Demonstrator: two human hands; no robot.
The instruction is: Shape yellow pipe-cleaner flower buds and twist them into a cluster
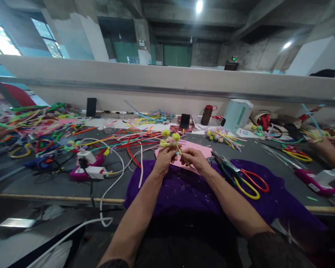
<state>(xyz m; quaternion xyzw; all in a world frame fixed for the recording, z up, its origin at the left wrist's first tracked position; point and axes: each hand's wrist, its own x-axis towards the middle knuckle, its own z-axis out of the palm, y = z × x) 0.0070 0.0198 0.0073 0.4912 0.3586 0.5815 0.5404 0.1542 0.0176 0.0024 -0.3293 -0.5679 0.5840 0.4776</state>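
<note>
Just below a cluster of yellow pipe-cleaner flowers [175, 137], my left hand [167, 155] is closed around the stem. My right hand [194, 158] is closed too, its fingertips pinching at the lower stem beside the left. How the fingertips meet the stem is partly hidden. Under both hands lies a pink sheet [203, 149] on a purple cloth [184, 191]. To the right, scissors with red and yellow handles [247, 178] rest on the cloth, next to dark-handled pliers [222, 163].
Loose coloured pipe cleaners [128, 138] spread behind and left. A phone [185, 121], a bottle [207, 114] and a light-green kettle [238, 114] stand at the back. A white cable [123, 163] loops from power strips [86, 169]. Co-workers' hands [326, 147] show at both sides.
</note>
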